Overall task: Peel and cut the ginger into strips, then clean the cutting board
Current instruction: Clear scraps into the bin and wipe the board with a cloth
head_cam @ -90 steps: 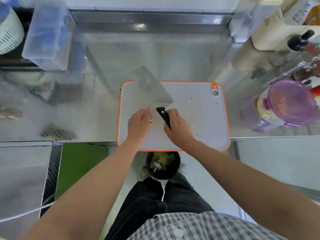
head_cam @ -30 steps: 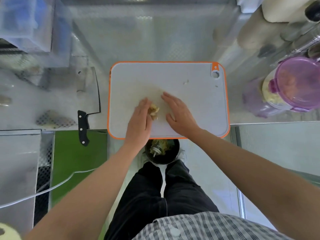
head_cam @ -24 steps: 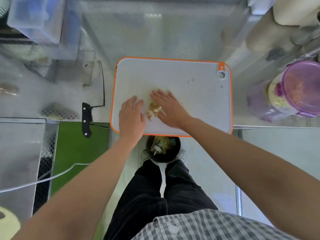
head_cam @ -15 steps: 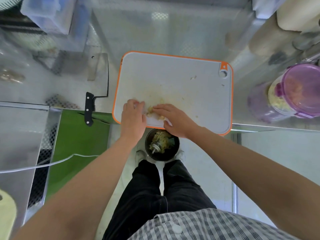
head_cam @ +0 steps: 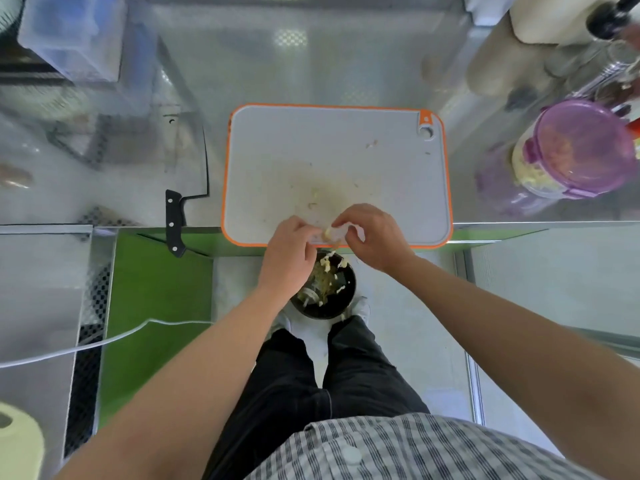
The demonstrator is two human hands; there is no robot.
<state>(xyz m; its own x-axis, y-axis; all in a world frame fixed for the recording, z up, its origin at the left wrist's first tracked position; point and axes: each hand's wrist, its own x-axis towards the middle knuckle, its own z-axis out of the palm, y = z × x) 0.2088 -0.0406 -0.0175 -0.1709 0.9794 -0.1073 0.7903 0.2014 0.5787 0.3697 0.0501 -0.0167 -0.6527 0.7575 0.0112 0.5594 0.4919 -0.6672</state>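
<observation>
A grey cutting board (head_cam: 329,150) with an orange rim lies on the steel counter, stained and flecked with small ginger bits near its front. At its front edge my left hand (head_cam: 287,258) and my right hand (head_cam: 372,237) meet, fingers curled round pale ginger scraps (head_cam: 327,233) held between them. Some scraps are falling into the black bin (head_cam: 341,299) on the floor just below, which holds more peelings. The cleaver (head_cam: 174,221) lies on the counter left of the board, its black handle over the counter edge.
A purple-lidded container (head_cam: 581,147) stands at the right of the board. Clear plastic boxes (head_cam: 69,36) sit at the back left. A green mat (head_cam: 156,289) and a white cable (head_cam: 104,341) lie below the counter; a paper roll (head_cam: 17,445) is at the lower left.
The cleaver was set down left of the board. Both hands swept the ginger scraps toward the board's front edge, and scraps now drop into the bin.
</observation>
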